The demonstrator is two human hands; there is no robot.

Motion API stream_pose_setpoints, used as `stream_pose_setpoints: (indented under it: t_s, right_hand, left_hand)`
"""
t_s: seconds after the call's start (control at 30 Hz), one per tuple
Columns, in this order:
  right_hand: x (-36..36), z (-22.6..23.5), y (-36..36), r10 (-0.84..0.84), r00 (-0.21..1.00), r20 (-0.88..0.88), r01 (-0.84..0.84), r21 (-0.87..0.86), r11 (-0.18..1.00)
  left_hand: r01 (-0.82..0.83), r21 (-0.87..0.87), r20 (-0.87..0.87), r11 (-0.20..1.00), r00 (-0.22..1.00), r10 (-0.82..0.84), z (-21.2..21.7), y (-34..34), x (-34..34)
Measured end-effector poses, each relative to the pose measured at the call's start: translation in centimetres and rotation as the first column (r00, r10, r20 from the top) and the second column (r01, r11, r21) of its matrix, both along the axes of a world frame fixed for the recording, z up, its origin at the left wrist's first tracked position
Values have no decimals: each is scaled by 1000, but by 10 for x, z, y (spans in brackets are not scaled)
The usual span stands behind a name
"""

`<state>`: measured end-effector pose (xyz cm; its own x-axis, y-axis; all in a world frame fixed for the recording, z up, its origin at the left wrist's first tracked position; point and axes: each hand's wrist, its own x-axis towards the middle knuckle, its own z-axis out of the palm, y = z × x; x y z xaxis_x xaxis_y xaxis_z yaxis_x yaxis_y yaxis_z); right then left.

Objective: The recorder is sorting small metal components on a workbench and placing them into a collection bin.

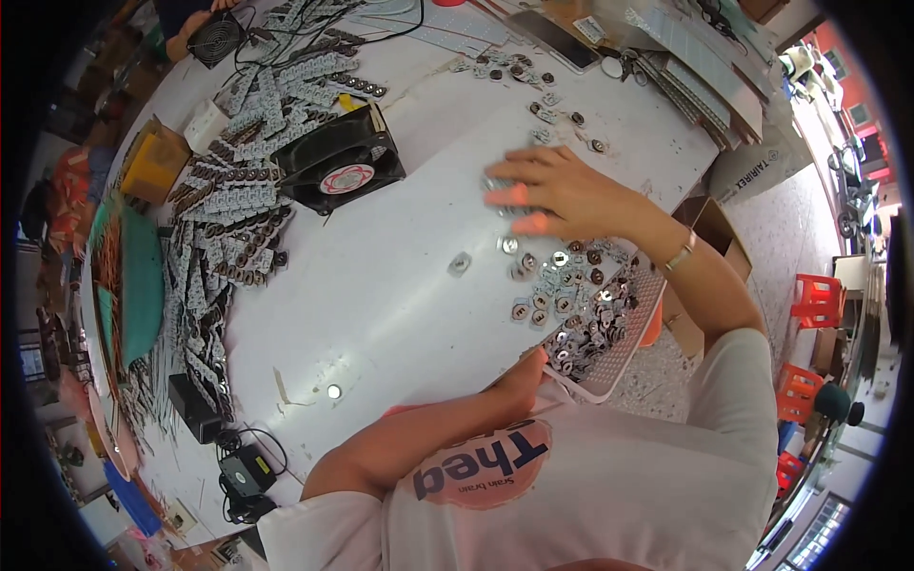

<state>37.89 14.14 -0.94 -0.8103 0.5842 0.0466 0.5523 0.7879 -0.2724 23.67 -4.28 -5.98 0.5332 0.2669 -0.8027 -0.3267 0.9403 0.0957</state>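
My right hand [562,195] reaches over the white table, palm down with its fingers stretched out and a little blurred. Under and beside its fingertips lie small metal parts, silver with round brown or pale centres. A looser group of these metal parts [547,285] spreads between that hand and a pink plastic basket [624,357]. The basket sits at the table's edge by my body and holds many of the same parts. At its near left corner, my left hand [524,376] grips the rim; its fingers are mostly hidden. One single part [459,264] lies apart, left of the group.
A black fan [338,162] stands beside heaped metal strips [238,205] on the left. More loose parts [514,68] and a phone [554,41] lie at the far side. Black adapters [248,471] with cables are near left. An open cardboard box [714,233] stands beyond the right edge.
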Motion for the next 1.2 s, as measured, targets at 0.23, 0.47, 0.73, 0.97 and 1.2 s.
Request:
stream_pose_setpoints:
  t_s: [0.23,0.47,0.73,0.97,1.2]
  right_hand:
    - [7,5,65,-249,941,-231,295,191,936]
    - [5,-43,126,-426,900,-92,435,130,891]
    - [33,-23,10,-303,944,-131,322,166,932]
    - [48,-13,-68,-356,914,-191,380,102,919]
    - [49,5,-121,-406,893,-193,431,110,896]
  left_hand:
    - [52,86,-87,995,995,-44,-10,-7,6]
    - [12,170,-129,985,992,10,-34,-16,3]
    - [-7,121,-101,993,995,19,-8,-9,4]
    - [39,83,-297,996,955,-12,-48,-13,5]
    - [-4,110,-233,994,972,30,-48,-19,5]
